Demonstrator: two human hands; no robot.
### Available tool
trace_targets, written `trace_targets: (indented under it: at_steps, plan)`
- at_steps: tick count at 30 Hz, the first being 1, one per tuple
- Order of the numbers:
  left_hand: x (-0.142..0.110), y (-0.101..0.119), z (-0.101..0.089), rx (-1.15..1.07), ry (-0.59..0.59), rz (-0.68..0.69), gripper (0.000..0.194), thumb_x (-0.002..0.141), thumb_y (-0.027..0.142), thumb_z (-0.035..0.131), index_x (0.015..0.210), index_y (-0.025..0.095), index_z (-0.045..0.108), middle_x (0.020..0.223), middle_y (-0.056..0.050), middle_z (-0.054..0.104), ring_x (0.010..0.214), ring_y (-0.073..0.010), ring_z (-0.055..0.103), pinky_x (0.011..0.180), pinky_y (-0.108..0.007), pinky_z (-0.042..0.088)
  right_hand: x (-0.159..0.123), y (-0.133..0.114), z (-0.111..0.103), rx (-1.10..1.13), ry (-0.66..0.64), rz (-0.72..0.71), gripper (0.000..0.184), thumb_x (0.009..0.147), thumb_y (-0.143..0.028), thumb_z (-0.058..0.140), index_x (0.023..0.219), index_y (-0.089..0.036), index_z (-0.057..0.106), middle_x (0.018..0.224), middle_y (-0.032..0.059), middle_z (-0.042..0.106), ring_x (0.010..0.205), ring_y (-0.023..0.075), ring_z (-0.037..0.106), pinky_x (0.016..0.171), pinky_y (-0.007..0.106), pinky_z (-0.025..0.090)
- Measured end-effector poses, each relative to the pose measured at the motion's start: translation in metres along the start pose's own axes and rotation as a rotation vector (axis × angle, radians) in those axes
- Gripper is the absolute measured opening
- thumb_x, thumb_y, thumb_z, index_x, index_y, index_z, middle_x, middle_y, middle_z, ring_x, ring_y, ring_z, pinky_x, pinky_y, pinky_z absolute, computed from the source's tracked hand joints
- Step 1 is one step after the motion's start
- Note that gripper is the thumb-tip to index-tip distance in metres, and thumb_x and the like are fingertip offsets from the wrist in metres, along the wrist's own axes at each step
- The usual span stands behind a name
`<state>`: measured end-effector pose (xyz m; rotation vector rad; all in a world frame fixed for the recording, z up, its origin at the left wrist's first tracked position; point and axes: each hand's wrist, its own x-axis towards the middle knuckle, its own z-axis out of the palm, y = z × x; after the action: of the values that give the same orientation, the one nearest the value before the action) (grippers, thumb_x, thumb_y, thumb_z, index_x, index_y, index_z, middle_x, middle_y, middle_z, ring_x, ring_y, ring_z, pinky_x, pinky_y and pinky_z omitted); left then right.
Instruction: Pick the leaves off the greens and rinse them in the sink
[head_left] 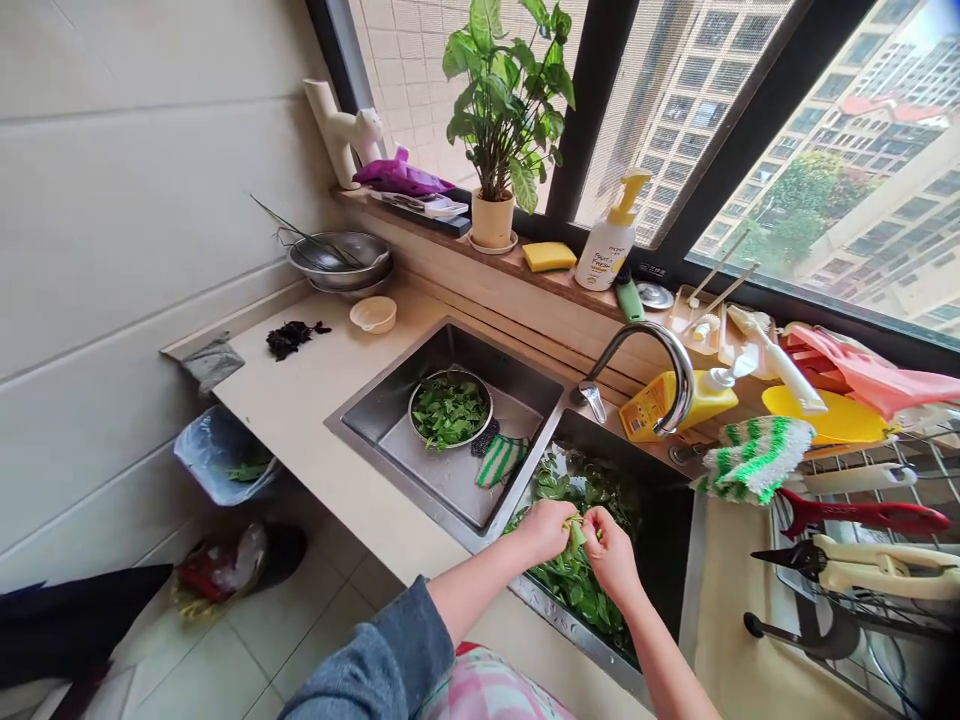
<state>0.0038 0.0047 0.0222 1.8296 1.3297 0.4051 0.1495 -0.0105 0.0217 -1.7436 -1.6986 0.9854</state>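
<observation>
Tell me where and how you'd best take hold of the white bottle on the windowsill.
I'd wrap a hand around the body of the white bottle, below its yellow pump, coming from the room side. It stands upright, with the window behind it and the sponge to its left, so the front looks the easiest approach.

- The stem [576, 530] is partly hidden by the fingers of the left hand [546, 532] and right hand [611, 560]; its ends cannot be made out.
- Hands and forearms cover some of the greens [577, 590] in the basin [667, 520]; the bottom there is hidden.
- The plant's [506, 100] top leaves are cut off by the upper edge.
- Small print on the white bottle [602, 252] is unreadable.
- The rack [889, 655] runs out at the right edge, its lower corner lost in dark blur.
- The apron [491, 690] is cut off below.
- The floor bin's [281, 552] contents are too blurred to name.
</observation>
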Motion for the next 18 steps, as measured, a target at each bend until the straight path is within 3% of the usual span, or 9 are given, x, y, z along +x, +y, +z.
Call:
trace_targets:
  at_steps: [4, 9, 12, 14, 18]
  plan:
    - [-0.004, -0.009, -0.016, 0.033, 0.082, 0.053, 0.017, 0.074, 0.016, 0.044, 0.068, 0.017, 0.059, 0.067, -0.003, 0.061, 0.063, -0.0143, 0.052, 0.055, -0.023, 0.032, 0.003, -0.015, 0.033, 0.311, 0.135, 0.163, 0.029, 0.071, -0.047, 0.050, 0.066, -0.020, 0.041, 0.053, -0.0074, 0.035, 0.046, 0.0080, 0.029, 0.043, 0.020, 0.022]
    - [-0.015, -0.027, -0.054, -0.107, 0.250, 0.101, 0.017, 0.077, 0.017, 0.046, 0.067, 0.017, 0.060, 0.067, -0.003, 0.061, 0.064, -0.0138, 0.053, 0.057, -0.023, 0.034, 0.016, -0.044, 0.063, 0.743, 0.152, 0.361, 0.033, 0.066, -0.048, 0.057, 0.070, -0.022, 0.037, 0.049, -0.0106, 0.029, 0.040, 0.0058, 0.023, 0.038, 0.018, 0.018]
    - [-0.018, -0.045, -0.100, -0.302, 0.375, 0.091, 0.018, 0.080, 0.023, 0.047, 0.070, 0.017, 0.061, 0.067, -0.001, 0.061, 0.064, -0.0122, 0.053, 0.060, -0.022, 0.037, 0.023, -0.052, 0.064, 0.861, 0.220, 0.403, 0.033, 0.062, -0.041, 0.061, 0.065, -0.022, 0.034, 0.047, -0.0117, 0.024, 0.039, 0.0052, 0.019, 0.037, 0.018, 0.014]
    - [-0.015, -0.066, -0.138, -0.483, 0.410, 0.032, 0.016, 0.078, 0.027, 0.050, 0.072, 0.017, 0.061, 0.063, 0.001, 0.060, 0.060, -0.0108, 0.052, 0.059, -0.021, 0.039, 0.022, -0.055, 0.063, 0.899, 0.183, 0.409, 0.033, 0.064, -0.040, 0.062, 0.063, -0.022, 0.034, 0.047, -0.0108, 0.028, 0.039, 0.0055, 0.021, 0.036, 0.018, 0.015]
    - [0.009, -0.136, -0.203, -0.969, 0.358, -0.095, 0.030, 0.074, 0.044, 0.057, 0.085, 0.016, 0.059, 0.070, -0.001, 0.062, 0.057, -0.0112, 0.056, 0.058, -0.024, 0.046, 0.008, -0.059, 0.069, 0.885, 0.165, 0.435, 0.033, 0.067, -0.043, 0.061, 0.062, -0.021, 0.037, 0.050, -0.0085, 0.037, 0.041, 0.0059, 0.027, 0.036, 0.018, 0.019]
